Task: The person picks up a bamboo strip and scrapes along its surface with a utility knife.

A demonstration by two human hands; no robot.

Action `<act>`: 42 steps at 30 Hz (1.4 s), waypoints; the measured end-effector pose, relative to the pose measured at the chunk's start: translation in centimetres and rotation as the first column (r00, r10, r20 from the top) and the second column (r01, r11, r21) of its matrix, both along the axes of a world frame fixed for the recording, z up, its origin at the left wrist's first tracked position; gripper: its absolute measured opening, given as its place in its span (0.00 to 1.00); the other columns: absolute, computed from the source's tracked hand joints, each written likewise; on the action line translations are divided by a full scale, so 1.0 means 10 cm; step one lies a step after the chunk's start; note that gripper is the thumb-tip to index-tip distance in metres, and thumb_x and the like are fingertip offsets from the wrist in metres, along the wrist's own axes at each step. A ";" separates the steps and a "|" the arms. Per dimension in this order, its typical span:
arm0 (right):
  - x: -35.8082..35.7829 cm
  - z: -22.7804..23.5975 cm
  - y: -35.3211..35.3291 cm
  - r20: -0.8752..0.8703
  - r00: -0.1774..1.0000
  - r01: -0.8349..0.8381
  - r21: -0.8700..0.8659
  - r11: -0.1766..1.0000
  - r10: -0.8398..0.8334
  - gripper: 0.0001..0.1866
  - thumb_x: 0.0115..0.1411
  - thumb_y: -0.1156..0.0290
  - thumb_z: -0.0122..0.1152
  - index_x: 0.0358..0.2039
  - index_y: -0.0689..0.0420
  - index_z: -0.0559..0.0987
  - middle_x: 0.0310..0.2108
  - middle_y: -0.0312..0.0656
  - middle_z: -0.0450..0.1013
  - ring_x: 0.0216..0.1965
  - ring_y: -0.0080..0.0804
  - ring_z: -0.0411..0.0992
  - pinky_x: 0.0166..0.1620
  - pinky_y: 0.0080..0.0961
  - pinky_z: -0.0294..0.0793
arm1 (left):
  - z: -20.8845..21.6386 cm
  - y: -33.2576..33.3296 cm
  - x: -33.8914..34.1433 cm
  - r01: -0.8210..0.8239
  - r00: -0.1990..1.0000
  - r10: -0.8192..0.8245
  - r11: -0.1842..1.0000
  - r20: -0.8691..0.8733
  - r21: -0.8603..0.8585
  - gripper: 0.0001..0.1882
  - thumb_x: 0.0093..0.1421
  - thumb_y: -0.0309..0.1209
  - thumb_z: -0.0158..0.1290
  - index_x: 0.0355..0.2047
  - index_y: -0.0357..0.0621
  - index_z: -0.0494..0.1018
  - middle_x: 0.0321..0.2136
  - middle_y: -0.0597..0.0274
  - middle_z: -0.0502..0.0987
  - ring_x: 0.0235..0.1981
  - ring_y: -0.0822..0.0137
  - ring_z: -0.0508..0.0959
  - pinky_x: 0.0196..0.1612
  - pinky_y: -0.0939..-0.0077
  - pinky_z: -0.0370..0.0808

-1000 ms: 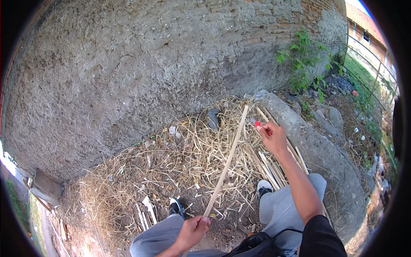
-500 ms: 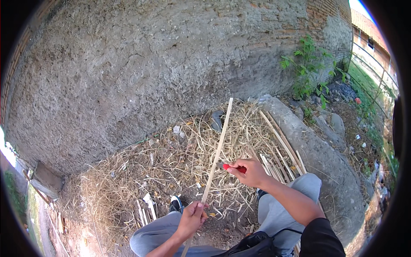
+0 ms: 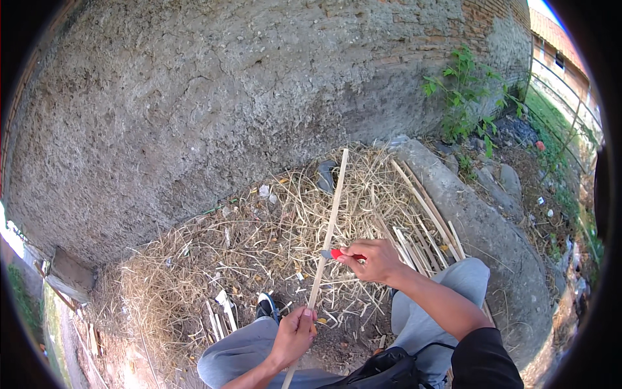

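Note:
A long, pale, flat strip of split wood or bamboo (image 3: 334, 214) slants up and away from me, its far end near the wall. My left hand (image 3: 295, 332) is closed around its lower part, thumb on top, and the strip's tail runs on below the hand. In my right hand (image 3: 374, 260) is a knife with a red handle (image 3: 337, 254). The fingers wrap the handle and hide most of it. The knife's short grey blade (image 3: 326, 254) lies against the strip about midway along.
A rough wall (image 3: 214, 117) rises in front. Curly shavings (image 3: 168, 285) cover the ground. More strips (image 3: 424, 249) lie at right beside a long stone slab (image 3: 479, 233). A dark stone-like object (image 3: 326, 176) sits by the wall. A green plant (image 3: 463, 94) grows at far right.
The knife and my right hand have shifted slightly left and a little down along the strip. The strip's far end has moved slightly left. My left hand keeps its grip.

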State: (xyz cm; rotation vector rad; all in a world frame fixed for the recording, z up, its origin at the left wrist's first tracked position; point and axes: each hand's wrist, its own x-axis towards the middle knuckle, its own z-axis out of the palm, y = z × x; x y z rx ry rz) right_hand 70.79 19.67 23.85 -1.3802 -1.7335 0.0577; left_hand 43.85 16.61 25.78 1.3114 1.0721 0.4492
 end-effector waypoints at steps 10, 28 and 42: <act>0.25 -0.28 0.36 0.006 0.975 0.217 -0.235 0.948 -0.222 0.11 0.58 0.59 0.68 0.30 0.54 0.83 0.24 0.39 0.80 0.20 0.35 0.76 0.23 0.32 0.72 | 0.01 -0.13 -0.03 0.022 0.994 -0.017 0.999 -0.112 0.046 0.14 0.73 0.35 0.41 0.35 0.39 0.71 0.16 0.67 0.69 0.17 0.79 0.66 0.21 0.79 0.65; 0.59 -0.11 0.12 0.599 0.793 0.448 -0.457 0.768 -0.106 0.12 0.59 0.65 0.63 0.40 0.59 0.79 0.34 0.49 0.79 0.35 0.46 0.80 0.37 0.42 0.77 | -0.23 0.08 -0.11 0.009 0.985 0.026 0.979 -0.170 0.202 0.15 0.73 0.34 0.42 0.36 0.37 0.73 0.16 0.66 0.71 0.18 0.78 0.68 0.22 0.78 0.65; 0.54 0.10 0.01 0.208 0.948 0.310 -0.451 0.837 -0.239 0.21 0.61 0.56 0.65 0.51 0.55 0.81 0.40 0.49 0.81 0.35 0.42 0.80 0.42 0.34 0.78 | -0.28 0.11 -0.04 0.005 0.995 0.011 0.986 -0.095 0.167 0.15 0.74 0.36 0.40 0.37 0.39 0.71 0.15 0.70 0.67 0.12 0.83 0.60 0.14 0.82 0.57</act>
